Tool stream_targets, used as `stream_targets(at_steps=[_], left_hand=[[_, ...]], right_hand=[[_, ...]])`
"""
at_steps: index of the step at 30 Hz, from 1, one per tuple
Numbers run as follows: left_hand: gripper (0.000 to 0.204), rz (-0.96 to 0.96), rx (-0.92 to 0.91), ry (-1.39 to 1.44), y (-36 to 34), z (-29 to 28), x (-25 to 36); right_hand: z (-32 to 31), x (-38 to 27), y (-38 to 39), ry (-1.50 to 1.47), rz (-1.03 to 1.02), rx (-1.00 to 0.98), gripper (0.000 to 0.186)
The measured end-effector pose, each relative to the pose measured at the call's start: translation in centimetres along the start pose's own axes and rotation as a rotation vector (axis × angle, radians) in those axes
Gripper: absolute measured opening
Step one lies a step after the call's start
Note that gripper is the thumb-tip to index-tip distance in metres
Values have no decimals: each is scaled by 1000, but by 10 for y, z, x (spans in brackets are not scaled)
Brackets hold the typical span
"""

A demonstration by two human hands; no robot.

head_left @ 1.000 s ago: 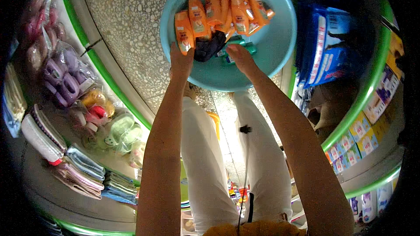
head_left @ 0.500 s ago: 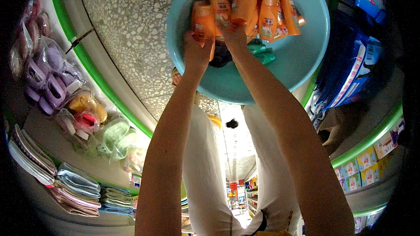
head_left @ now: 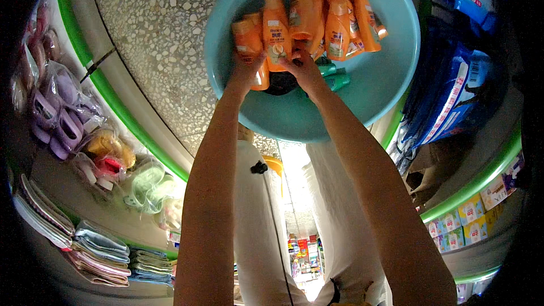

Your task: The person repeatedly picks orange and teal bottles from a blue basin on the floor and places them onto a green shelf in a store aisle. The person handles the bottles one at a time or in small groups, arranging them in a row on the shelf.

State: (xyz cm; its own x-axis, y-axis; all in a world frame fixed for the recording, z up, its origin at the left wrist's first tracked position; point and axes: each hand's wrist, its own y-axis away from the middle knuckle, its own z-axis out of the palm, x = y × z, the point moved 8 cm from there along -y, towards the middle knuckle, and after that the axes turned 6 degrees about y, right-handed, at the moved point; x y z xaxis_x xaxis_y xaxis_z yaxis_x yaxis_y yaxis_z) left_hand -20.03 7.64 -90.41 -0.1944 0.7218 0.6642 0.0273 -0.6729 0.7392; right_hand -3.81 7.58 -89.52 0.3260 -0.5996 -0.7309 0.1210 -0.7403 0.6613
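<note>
A light-blue plastic basin (head_left: 391, 90) holds several orange shampoo bottles with labels. My left hand (head_left: 247, 72) is closed at the left side of the cluster, around the lower part of an orange bottle (head_left: 247, 37); its fingers are partly hidden. Just right of it an upright shampoo bottle (head_left: 276, 31) shows its label. My right hand (head_left: 304, 72) pinches that bottle near its base, thumb on the front. Green bottles (head_left: 338, 79) and a dark item (head_left: 282, 84) lie lower in the basin, partly behind my hands.
Bagged slippers (head_left: 68, 119) and folded towels (head_left: 99, 249) line the shelf on my left. Blue packages (head_left: 453, 96) and small boxes (head_left: 470, 212) fill the right shelf. Speckled flooring (head_left: 164, 28) lies left of the basin, my white-trousered legs below.
The middle bottle has come down toward me, its label now clear, with my right hand at its base. My left hand has shifted left and down. The whole view has moved slightly.
</note>
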Motion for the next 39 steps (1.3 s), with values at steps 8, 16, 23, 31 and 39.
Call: stream_targets(at_steps=[8, 16, 23, 31, 39], left_hand=[[61, -224, -77, 66, 22, 16, 33], [57, -181, 116, 122, 45, 8, 27], [58, -167, 44, 239, 58, 24, 11], [59, -250, 189, 342, 114, 42, -17], [61, -270, 152, 427, 203, 65, 3]], right_hand=[[-3, -24, -3, -92, 89, -108, 63], [7, -38, 22, -65, 122, -170, 64], [7, -39, 28, -394, 45, -130, 67], [-12, -4, 72, -289, 172, -24, 53], [-36, -51, 163, -451, 239, -51, 65]])
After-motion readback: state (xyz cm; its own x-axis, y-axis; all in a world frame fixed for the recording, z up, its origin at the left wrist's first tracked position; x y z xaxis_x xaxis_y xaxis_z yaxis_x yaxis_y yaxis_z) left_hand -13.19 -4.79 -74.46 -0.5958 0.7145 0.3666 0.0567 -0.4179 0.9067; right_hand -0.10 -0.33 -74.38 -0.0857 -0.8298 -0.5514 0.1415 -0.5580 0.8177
